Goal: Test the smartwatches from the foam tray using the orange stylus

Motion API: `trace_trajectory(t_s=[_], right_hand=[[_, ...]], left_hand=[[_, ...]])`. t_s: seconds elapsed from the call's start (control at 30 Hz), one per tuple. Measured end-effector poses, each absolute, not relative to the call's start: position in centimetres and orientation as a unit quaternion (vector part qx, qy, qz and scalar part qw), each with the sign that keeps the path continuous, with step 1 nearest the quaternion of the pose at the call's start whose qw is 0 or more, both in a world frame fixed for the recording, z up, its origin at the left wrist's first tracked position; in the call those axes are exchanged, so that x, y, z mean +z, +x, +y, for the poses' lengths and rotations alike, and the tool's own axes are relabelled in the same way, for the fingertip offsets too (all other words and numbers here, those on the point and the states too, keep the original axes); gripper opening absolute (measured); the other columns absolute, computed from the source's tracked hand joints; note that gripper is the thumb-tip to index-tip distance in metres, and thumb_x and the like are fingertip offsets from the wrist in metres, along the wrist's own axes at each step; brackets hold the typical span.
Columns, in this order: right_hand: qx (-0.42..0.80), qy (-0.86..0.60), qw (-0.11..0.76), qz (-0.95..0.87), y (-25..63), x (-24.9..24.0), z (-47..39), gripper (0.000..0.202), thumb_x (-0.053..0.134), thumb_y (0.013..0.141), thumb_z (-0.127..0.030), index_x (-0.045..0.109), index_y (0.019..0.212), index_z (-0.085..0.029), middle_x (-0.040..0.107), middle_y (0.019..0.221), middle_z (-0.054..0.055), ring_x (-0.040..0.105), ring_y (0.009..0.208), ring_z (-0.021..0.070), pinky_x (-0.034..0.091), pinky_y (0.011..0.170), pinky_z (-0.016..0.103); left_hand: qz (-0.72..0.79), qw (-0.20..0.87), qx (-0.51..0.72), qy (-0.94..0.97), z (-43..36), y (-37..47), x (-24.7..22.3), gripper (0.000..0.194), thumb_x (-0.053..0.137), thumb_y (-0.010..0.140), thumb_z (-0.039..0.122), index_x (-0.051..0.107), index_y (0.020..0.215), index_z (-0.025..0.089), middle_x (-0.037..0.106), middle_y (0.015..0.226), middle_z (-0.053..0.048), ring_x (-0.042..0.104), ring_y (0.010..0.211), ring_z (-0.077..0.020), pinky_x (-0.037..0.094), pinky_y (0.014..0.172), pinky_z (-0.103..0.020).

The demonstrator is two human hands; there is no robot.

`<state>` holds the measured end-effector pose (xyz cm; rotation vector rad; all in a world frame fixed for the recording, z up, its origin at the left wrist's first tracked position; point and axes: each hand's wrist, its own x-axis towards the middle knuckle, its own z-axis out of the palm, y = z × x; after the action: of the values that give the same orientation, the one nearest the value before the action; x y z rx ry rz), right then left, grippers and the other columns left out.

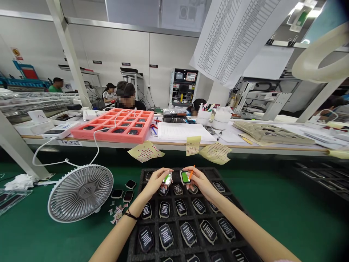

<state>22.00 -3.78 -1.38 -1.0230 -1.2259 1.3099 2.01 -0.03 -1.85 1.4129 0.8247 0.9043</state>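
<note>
My left hand (157,182) is closed on a smartwatch body (167,178) without a strap, its screen lit green and white. In my right hand (201,181) is a second smartwatch (185,177) with a green screen. An orange stick (192,171), too small to name exactly, also sits between the right fingers and crosses that watch's edge. Both hands are above the far rows of a black foam tray (174,198). Its compartments hold many watch bodies, such as one with white text on a dark screen (188,234).
A white fan (81,193) stands left of the tray, near loose watches (128,196) and paper scraps (117,214). On the shelf ahead are a pink foam tray (109,136) and a beige tray (272,133). Yellow sticker sheets (193,145) hang from its edge. Co-workers sit beyond.
</note>
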Motion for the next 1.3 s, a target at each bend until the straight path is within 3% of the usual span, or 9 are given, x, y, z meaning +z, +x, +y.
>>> trace_trajectory(t_s=[0.33, 0.5, 0.57, 0.7, 0.9, 1.03, 1.17, 1.3], right_hand=[[0.53, -0.395, 0.504, -0.555, 22.18, -1.46, -3.92, 0.042, 0.068, 0.073, -0.029, 0.051, 0.11, -0.021, 0.06, 0.081, 0.001, 0.063, 0.066, 0.0152, 0.041, 0.044, 0.021], [0.533, -0.392, 0.507, -0.553, 22.21, -1.72, -3.82, 0.044, 0.07, 0.071, -0.027, 0.051, 0.11, -0.021, 0.06, 0.081, 0.001, 0.063, 0.065, 0.0152, 0.041, 0.044, 0.021], [0.539, -0.391, 0.511, -0.544, 22.15, -1.74, -3.73, 0.04, 0.067, 0.073, -0.031, 0.053, 0.108, -0.021, 0.059, 0.08, 0.001, 0.062, 0.061, 0.0147, 0.041, 0.043, 0.021], [0.554, -0.396, 0.513, -0.522, 21.86, -1.82, -3.64, 0.03, 0.059, 0.078, -0.04, 0.057, 0.101, -0.021, 0.056, 0.073, -0.001, 0.061, 0.052, 0.0129, 0.04, 0.041, 0.021], [0.56, -0.391, 0.494, -0.538, 21.5, -1.79, -3.89, 0.028, 0.061, 0.077, -0.036, 0.057, 0.1, -0.021, 0.057, 0.076, -0.001, 0.061, 0.053, 0.0125, 0.042, 0.041, 0.021], [0.566, -0.37, 0.48, -0.559, 21.59, -1.53, -4.1, 0.032, 0.063, 0.077, -0.032, 0.054, 0.106, -0.022, 0.06, 0.083, 0.002, 0.063, 0.061, 0.0143, 0.043, 0.043, 0.021], [0.565, -0.363, 0.472, -0.571, 21.75, -1.26, -4.21, 0.038, 0.065, 0.076, -0.029, 0.051, 0.111, -0.023, 0.059, 0.088, 0.003, 0.064, 0.068, 0.016, 0.046, 0.046, 0.022], [0.559, -0.367, 0.473, -0.574, 21.85, -1.12, -4.17, 0.04, 0.066, 0.076, -0.03, 0.051, 0.112, -0.023, 0.06, 0.089, 0.004, 0.064, 0.07, 0.0164, 0.046, 0.046, 0.022]], left_hand=[[0.291, 0.584, 0.386, 0.652, 0.17, 2.14, -2.48, 0.052, 0.061, 0.077, 0.032, 0.047, 0.125, 0.017, 0.059, 0.089, -0.004, 0.058, 0.066, -0.0124, 0.04, 0.051, -0.021], [0.268, 0.59, 0.392, 0.653, 0.14, 2.08, -2.64, 0.059, 0.066, 0.073, 0.028, 0.045, 0.127, 0.019, 0.059, 0.097, -0.006, 0.059, 0.075, -0.0138, 0.045, 0.067, -0.025], [0.278, 0.586, 0.396, 0.65, 0.08, 2.08, -2.41, 0.056, 0.067, 0.073, 0.031, 0.047, 0.124, 0.019, 0.06, 0.098, -0.006, 0.059, 0.072, -0.0131, 0.045, 0.063, -0.024], [0.342, 0.568, 0.402, 0.631, 0.05, 2.11, -1.95, 0.042, 0.055, 0.08, 0.043, 0.056, 0.112, 0.016, 0.063, 0.079, -0.004, 0.054, 0.054, -0.0097, 0.034, 0.044, -0.019], [0.373, 0.577, 0.42, 0.593, 0.13, 2.09, -2.01, 0.038, 0.058, 0.077, 0.048, 0.061, 0.095, 0.015, 0.059, 0.064, 0.0, 0.051, 0.048, -0.009, 0.032, 0.041, -0.017], [0.351, 0.593, 0.411, 0.597, 0.17, 1.98, -1.96, 0.038, 0.054, 0.08, 0.045, 0.059, 0.105, 0.016, 0.061, 0.072, -0.001, 0.052, 0.051, -0.0087, 0.034, 0.042, -0.017], [0.303, 0.622, 0.417, 0.589, 0.08, 1.83, -1.91, 0.048, 0.057, 0.079, 0.034, 0.048, 0.124, 0.021, 0.059, 0.094, -0.005, 0.059, 0.072, -0.0141, 0.042, 0.053, -0.02], [0.275, 0.635, 0.412, 0.593, 0.0, 1.84, -2.11, 0.061, 0.057, 0.078, 0.029, 0.035, 0.135, 0.023, 0.056, 0.107, -0.007, 0.058, 0.085, -0.0166, 0.045, 0.063, -0.024]])
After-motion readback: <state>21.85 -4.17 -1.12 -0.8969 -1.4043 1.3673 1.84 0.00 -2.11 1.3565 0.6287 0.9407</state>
